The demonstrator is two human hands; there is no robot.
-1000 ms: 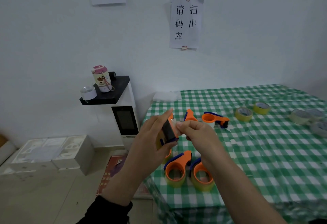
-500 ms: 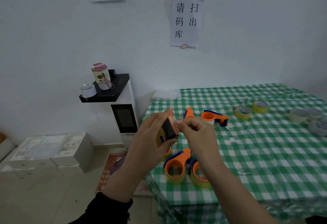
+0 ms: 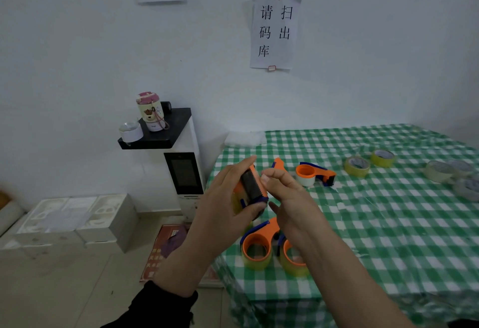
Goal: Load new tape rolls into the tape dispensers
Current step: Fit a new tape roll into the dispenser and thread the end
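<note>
My left hand (image 3: 223,203) grips an orange and blue tape dispenser (image 3: 251,187) loaded with a yellowish roll, above the table's left edge. My right hand (image 3: 287,198) pinches at the dispenser's serrated blade end, where the tape end is too small to make out. Two loaded dispensers (image 3: 256,247) (image 3: 293,260) stand on the green checked table (image 3: 388,224) below my hands. Another dispenser (image 3: 313,173) with a white roll lies farther back, and an orange part (image 3: 278,164) pokes up behind my right hand. Loose yellow tape rolls (image 3: 357,166) (image 3: 383,157) lie at the back.
Clear tape rolls (image 3: 440,170) sit at the table's right edge. A white machine (image 3: 184,172) with a black top, a cup and a small roll stands left of the table. White foam boxes (image 3: 72,221) lie on the floor at left.
Both hands stay at the held dispenser; my right fingers have shifted slightly along its blade end. The view has tilted a little.
</note>
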